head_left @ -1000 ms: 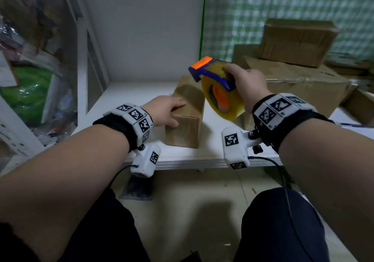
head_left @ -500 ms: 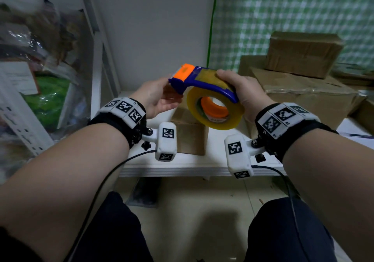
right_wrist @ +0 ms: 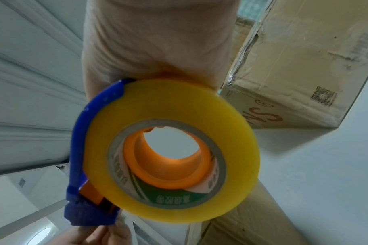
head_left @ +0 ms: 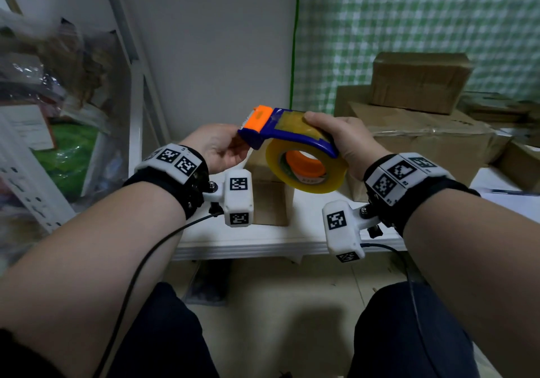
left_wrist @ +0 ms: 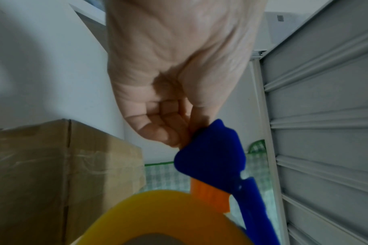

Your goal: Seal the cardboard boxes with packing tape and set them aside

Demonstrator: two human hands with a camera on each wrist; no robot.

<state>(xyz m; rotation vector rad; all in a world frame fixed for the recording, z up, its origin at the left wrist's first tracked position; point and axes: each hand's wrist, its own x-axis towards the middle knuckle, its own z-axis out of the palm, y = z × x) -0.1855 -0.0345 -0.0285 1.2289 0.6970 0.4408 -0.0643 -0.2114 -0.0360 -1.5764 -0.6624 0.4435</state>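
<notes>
Two hands hold the tape dispenser [head_left: 295,146] above the small box [head_left: 270,199] at the surface's [head_left: 263,239] front edge. Right hand [head_left: 347,141] grip wraps the roll; left hand [head_left: 216,149] grip pinches the cutter end. The box looks light, rigid; hold its sides.

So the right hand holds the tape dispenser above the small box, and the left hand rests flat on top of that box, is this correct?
Not quite. The left hand is not on the small box; it is raised and pinches the front tip of the tape dispenser, as the head view shows. The right hand does hold the dispenser above the box.
</notes>
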